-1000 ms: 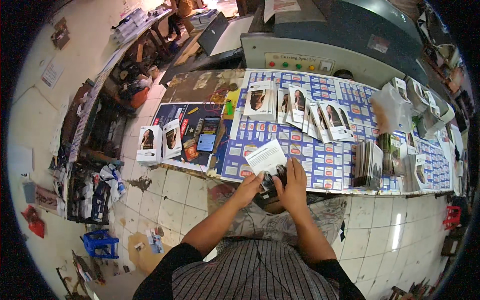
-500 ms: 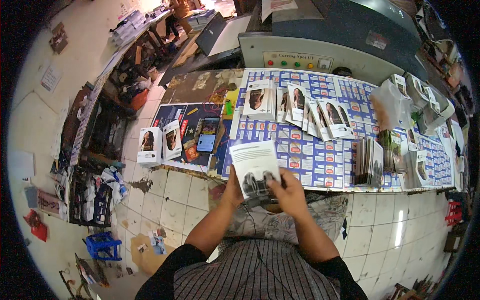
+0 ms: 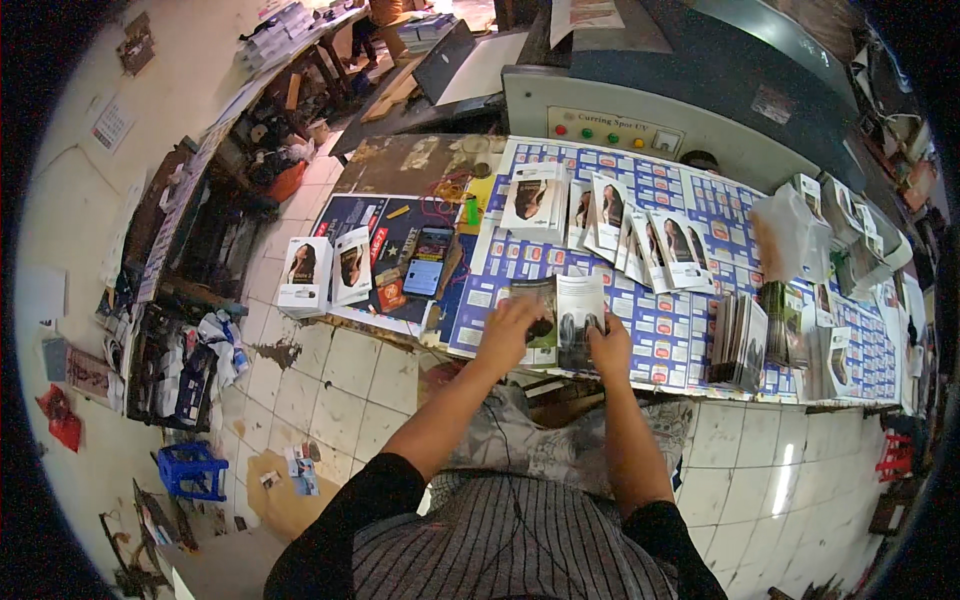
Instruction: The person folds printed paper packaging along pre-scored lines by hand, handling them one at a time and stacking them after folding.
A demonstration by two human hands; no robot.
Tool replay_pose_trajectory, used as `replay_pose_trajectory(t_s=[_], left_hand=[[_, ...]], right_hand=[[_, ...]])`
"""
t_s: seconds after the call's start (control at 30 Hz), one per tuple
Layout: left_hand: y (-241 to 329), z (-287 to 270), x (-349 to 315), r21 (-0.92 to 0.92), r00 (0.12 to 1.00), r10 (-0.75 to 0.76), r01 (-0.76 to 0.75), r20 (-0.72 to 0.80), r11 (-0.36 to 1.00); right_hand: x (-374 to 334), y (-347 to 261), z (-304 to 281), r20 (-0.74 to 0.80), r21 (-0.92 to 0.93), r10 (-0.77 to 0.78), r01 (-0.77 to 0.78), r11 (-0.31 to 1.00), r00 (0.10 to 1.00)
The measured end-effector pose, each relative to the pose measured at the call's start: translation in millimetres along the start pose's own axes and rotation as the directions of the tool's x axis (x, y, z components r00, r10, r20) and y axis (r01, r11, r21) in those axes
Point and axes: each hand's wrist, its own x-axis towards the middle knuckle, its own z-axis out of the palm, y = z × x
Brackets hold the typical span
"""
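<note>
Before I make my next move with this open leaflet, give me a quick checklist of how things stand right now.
1. Leaflet open: ok; the open leaflet shows a pale right panel and a darker left one.
2. Right edge held: ok; the right hand grips it there.
3. Left hand pressing the left panel: cannot tell; it is over it but blurred.
4. Phone clear of the leaflet: ok; it lies apart, to the left.
5. Fanned leaflets squared up: not ok; they overlap unevenly.
</note>
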Motion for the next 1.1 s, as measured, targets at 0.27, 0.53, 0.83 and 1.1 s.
replay_pose_trajectory(t_s=[0.27, 0.53, 0.83, 1.1], left_hand=[[17.7, 0.1, 1.8, -0.005, 0.981, 0.155, -0.156, 0.112, 0.988], [11.6, -0.2, -2.0, 0.038, 0.983, 0.161, -0.165, 0.089, 0.986], [-6.1, -0.3, 4.2, 0.011, 0.963, 0.162, -0.169, 0.216, 0.986], [-51.7, -31.6, -12.5, 0.128, 0.993, 0.010, -0.025, 0.116, 0.991]], right_hand=[[11.1, 25.6, -14.0, 0.124, 0.388, -0.002, -0.047, 0.921, 0.992], [6.8, 15.3, -21.4, 0.618, 0.459, 0.160, -0.518, 0.722, 0.770], [-6.3, -12.2, 16.3, 0.383, -0.289, -0.523, 0.637, 0.715, 0.761], [-4.3, -6.8, 26.6, 0.399, -0.340, -0.541, 0.668, 0.662, 0.740]])
